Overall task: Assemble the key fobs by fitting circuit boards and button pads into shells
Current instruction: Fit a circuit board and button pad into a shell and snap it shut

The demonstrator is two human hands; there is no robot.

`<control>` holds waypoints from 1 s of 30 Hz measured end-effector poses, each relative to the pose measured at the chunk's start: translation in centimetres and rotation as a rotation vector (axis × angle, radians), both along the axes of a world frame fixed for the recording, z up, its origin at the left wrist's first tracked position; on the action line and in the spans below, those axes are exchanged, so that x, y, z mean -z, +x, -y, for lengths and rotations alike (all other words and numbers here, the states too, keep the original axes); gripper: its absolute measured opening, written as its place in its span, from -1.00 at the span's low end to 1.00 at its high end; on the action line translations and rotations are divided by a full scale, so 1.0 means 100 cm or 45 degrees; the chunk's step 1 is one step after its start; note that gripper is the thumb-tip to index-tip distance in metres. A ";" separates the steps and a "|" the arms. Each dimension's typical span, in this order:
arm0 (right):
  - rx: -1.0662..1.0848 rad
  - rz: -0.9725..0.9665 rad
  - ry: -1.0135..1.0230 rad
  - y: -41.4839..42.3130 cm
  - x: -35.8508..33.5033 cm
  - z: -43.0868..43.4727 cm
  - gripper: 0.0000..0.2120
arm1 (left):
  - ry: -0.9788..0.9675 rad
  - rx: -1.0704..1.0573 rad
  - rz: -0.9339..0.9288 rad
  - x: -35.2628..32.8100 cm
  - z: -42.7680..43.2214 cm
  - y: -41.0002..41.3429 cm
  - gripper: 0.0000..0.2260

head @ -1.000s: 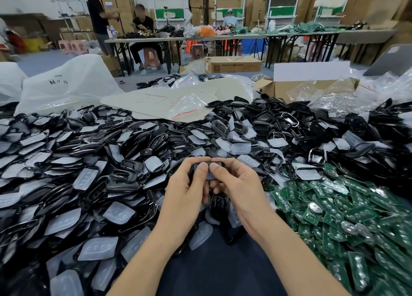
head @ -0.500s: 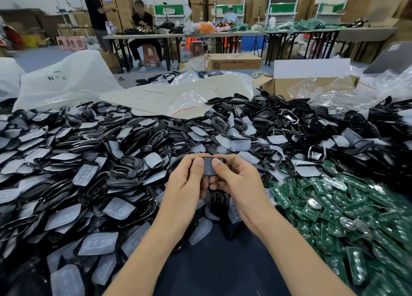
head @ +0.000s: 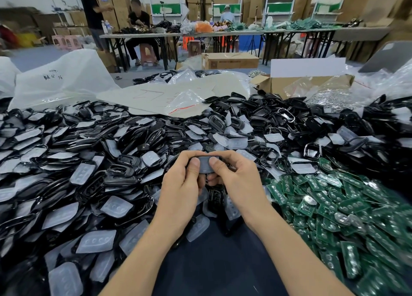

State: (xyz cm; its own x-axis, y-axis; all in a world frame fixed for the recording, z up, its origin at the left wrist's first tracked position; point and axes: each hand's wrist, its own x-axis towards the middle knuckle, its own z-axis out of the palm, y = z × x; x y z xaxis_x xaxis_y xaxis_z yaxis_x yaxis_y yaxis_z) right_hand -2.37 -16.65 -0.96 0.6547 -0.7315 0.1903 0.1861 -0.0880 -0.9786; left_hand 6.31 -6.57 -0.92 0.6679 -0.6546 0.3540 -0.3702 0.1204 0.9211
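Observation:
Both hands meet at the middle of the table, holding one black key fob shell (head: pixel 203 155) with a translucent button pad (head: pixel 204 166) lying in it. My left hand (head: pixel 181 187) grips the shell's left side, thumb pressing on the pad. My right hand (head: pixel 234 182) grips the right side, its thumb on the pad too. A large heap of black shells (head: pixel 124 159) mixed with loose button pads (head: pixel 113 206) covers the left and far table. Green circuit boards (head: pixel 330 208) are piled at the right.
A dark blue table surface (head: pixel 211 262) shows between my forearms. Behind the heap lie white plastic bags (head: pixel 60 81), a cardboard sheet (head: pixel 160 95) and an open cardboard box (head: pixel 298 83). Other people work at long tables (head: pixel 200 33) far back.
The hands have stayed together on the same shell and pad, shifting only slightly upward. The thumbs keep pressing on the pad.

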 end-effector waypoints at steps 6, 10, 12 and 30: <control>-0.001 0.001 -0.004 -0.009 -0.006 -0.004 -0.88 | -0.013 -0.005 0.036 -0.003 -0.003 -0.007 -0.73; 0.005 0.010 -0.075 -0.024 -0.009 -0.017 -0.85 | -0.021 -0.051 0.114 -0.007 -0.014 -0.024 -0.75; 0.036 0.010 -0.113 -0.033 -0.007 -0.024 -0.86 | -0.027 -0.019 0.035 -0.007 -0.022 -0.035 -0.75; 0.567 -0.135 -0.251 -0.122 -0.003 -0.022 -0.72 | 1.069 0.129 0.363 -0.012 -0.075 -0.064 -0.83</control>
State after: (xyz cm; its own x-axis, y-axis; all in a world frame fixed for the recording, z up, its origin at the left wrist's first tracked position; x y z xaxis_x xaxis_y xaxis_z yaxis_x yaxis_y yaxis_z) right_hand -14.56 -14.42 -0.70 0.3098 -0.9013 0.3027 -0.0110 -0.3217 -0.9468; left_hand -0.10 0.93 0.30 0.5527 -0.8240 -0.1250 -0.6232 -0.5082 0.5945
